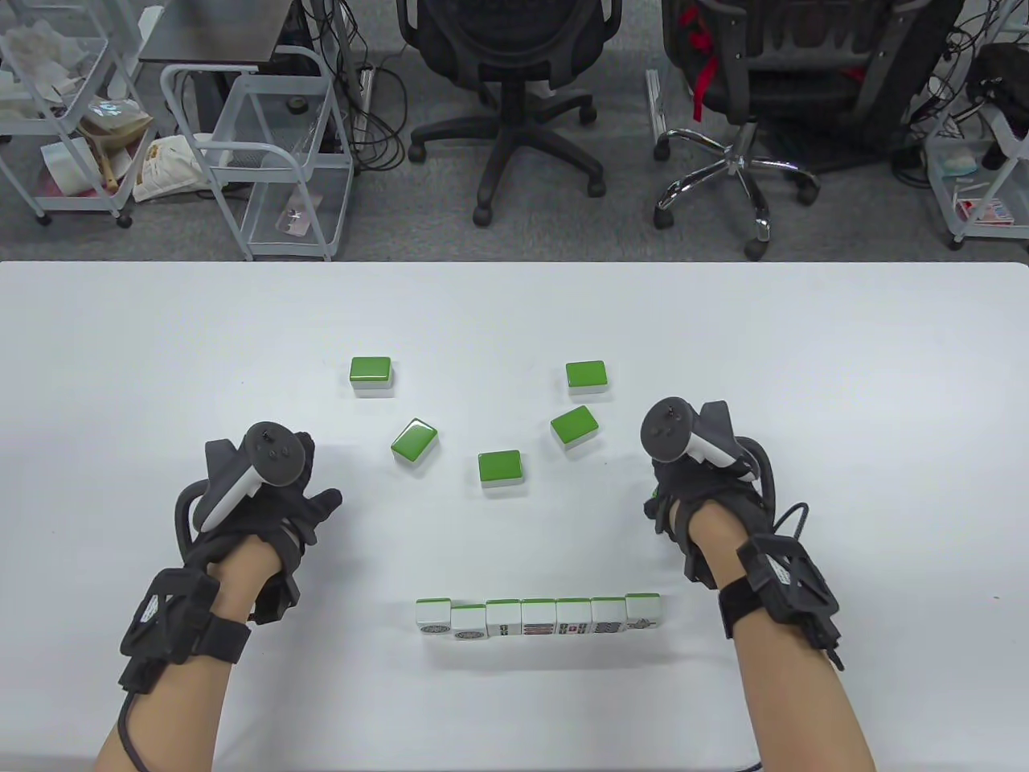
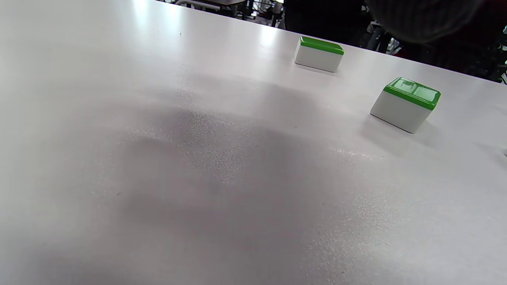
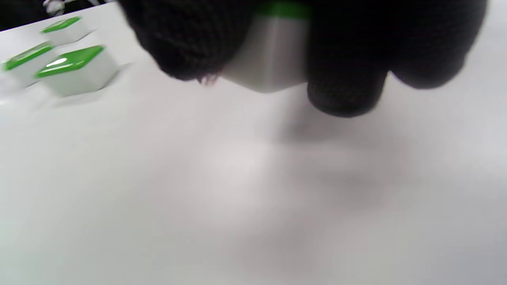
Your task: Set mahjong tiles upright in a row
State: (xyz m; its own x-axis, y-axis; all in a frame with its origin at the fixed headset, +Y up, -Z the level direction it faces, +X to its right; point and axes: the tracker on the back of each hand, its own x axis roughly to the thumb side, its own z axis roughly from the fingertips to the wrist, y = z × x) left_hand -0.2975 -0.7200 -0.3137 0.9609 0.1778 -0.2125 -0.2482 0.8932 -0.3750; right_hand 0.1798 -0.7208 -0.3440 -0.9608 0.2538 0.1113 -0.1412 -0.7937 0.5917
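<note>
A row of several upright mahjong tiles [image 1: 539, 618] stands near the table's front edge, faces toward me. Several loose tiles lie flat with green backs up: [image 1: 371, 374], [image 1: 414, 441], [image 1: 500, 468], [image 1: 575, 426], [image 1: 586, 375]. My right hand [image 1: 671, 482] is right of them, its fingertips hidden under the tracker. In the right wrist view its gloved fingers [image 3: 344, 91] grip a green-backed tile [image 3: 273, 59] just above the table. My left hand [image 1: 309, 503] lies empty on the table left of the loose tiles, thumb spread. The left wrist view shows two flat tiles [image 2: 319, 53], [image 2: 408, 103].
The white table [image 1: 129, 362] ends at a far edge with office chairs [image 1: 506, 88] and wire carts [image 1: 265, 161] beyond. The right wrist view shows blurred flat tiles at its upper left [image 3: 71, 69].
</note>
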